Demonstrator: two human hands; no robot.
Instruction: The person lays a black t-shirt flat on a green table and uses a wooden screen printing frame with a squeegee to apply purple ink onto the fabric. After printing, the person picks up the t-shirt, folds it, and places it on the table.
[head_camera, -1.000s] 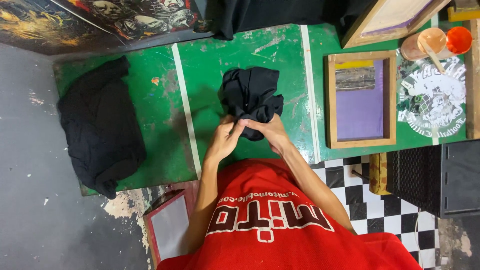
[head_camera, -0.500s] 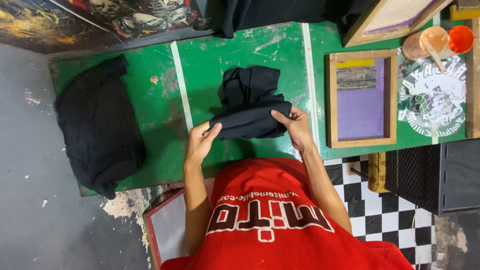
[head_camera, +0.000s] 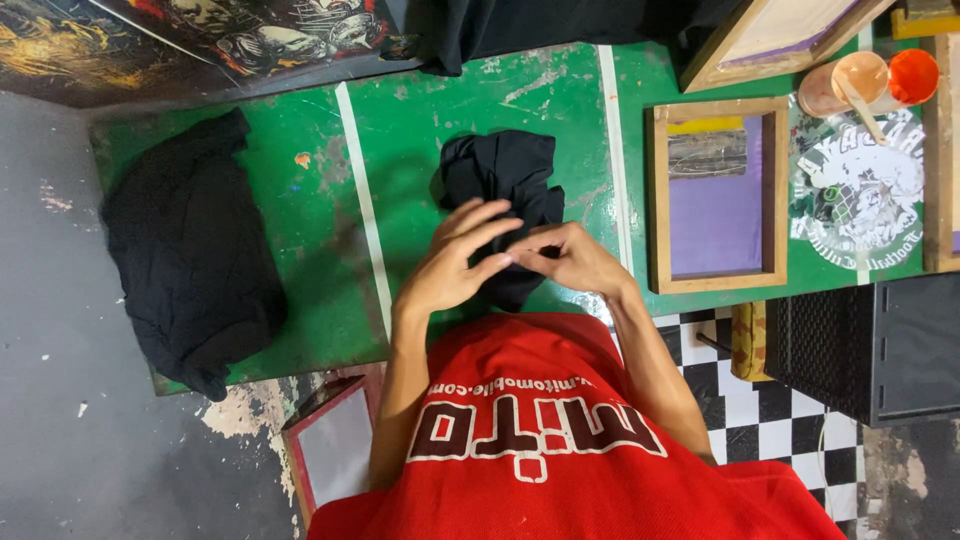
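The single camera on my head looked straight down, from fairly close, at the green painted counter (head_camera: 280, 200) before me.

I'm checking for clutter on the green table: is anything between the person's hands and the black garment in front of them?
Nothing visible does. The left hand and right hand are already on the black garment, fingers meeting over its near edge. The wooden screen frame and the black cloth pile lie off to either side.

My green table (head_camera: 300, 190) carries a bunched black garment (head_camera: 505, 180), black cloth pile (head_camera: 190, 250) at nine o'clock, wooden screen frame (head_camera: 718, 195) at three
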